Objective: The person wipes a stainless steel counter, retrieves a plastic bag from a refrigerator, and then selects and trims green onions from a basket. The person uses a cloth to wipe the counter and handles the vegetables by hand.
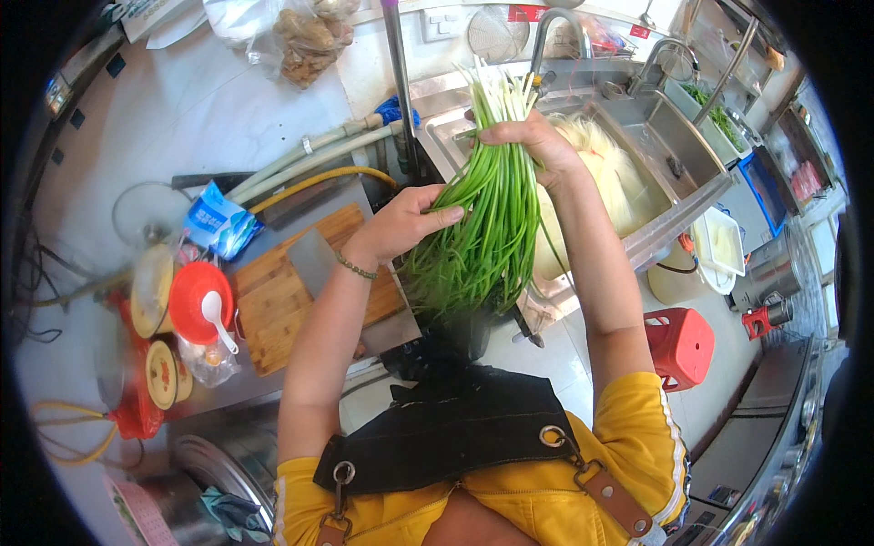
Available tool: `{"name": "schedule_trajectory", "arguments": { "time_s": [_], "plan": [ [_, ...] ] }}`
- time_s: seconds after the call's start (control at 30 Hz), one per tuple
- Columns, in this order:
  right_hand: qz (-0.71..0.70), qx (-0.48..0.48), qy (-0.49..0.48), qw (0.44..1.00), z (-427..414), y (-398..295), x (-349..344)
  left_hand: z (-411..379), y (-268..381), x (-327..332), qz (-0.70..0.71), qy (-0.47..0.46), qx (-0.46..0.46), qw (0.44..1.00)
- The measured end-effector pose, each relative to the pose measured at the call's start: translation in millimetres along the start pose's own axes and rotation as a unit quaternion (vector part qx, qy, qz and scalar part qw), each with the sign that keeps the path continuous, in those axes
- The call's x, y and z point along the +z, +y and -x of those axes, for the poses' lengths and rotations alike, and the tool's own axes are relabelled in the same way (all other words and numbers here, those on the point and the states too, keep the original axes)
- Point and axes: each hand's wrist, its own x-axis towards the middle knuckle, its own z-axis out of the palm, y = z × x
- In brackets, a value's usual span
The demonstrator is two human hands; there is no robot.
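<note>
A thick bunch of scallions (495,198) hangs in front of me, its white ends up and its green leaves spread downward. My right hand (536,143) is closed around the bunch just below the white stalks. Lower down on the other side, my left hand (406,222) holds the edge of the leaves, thumb in front; the fingers behind are hidden. Beneath and right of the bunch, a pale yellow stringy mass (608,170) lies in the metal sink (659,211). A wooden cutting board (273,307) with a cleaver blade (311,259) on it is below my left forearm.
Left of the board are a red bowl (188,293) with a white spoon (218,321), a blue packet (222,222) and an enamel pot (164,375). A metal post (401,82) stands behind the bunch. Faucets (563,17) overhang the sink. A red stool (683,348) stands at right.
</note>
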Motion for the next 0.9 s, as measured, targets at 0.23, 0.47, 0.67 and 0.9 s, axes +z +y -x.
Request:
{"name": "schedule_trajectory", "arguments": {
  "time_s": [0.23,0.47,0.67,0.9],
  "plan": [
    [-0.027,-0.006,0.014,1.000,6,7,-12,-1,0,5,0.007,-0.010,-0.007,1.000],
    [-0.092,-0.022,0.067,0.993,19,-1,-30,7,-12,11,-0.173,0.044,-0.002,0.984],
    [-0.124,-0.034,0.127,0.984,24,-2,-48,18,-39,-4,-0.271,0.107,-0.102,0.951],
    [-0.005,-0.035,0.166,0.985,35,-12,-27,27,-21,-28,-0.164,0.119,0.048,0.978]
  ]
}}
